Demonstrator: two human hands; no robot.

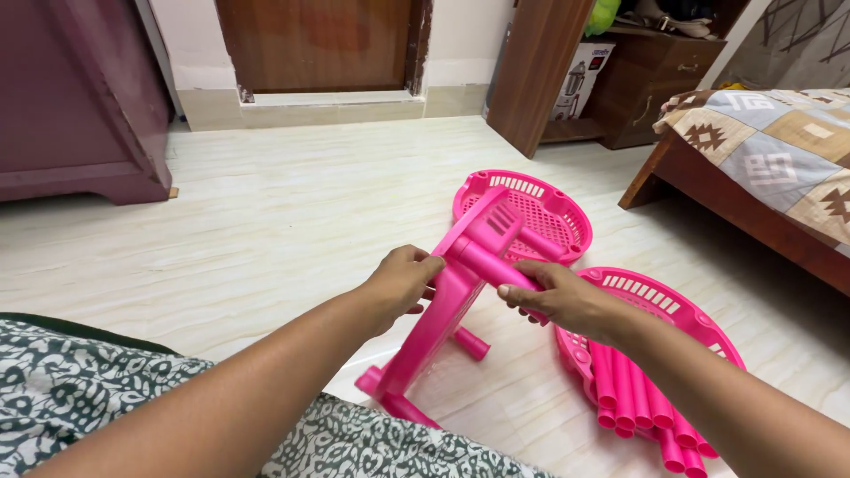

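Observation:
My left hand grips the upper edge of a pink plastic rack shelf that stands on its edge on the floor, short pegs sticking out near its bottom. My right hand holds a pink plastic tube that is plugged into the shelf near its top. Behind lies a pink round perforated basket tray. A second pink basket tray lies at the right under my right forearm, with several loose pink tubes resting in it.
Pale marble-look floor all around. A bed with a patterned quilt at the right, a maroon cabinet at the left, a wooden door ahead, a brown shelf unit with a box at the back right. My patterned clothing lies bottom left.

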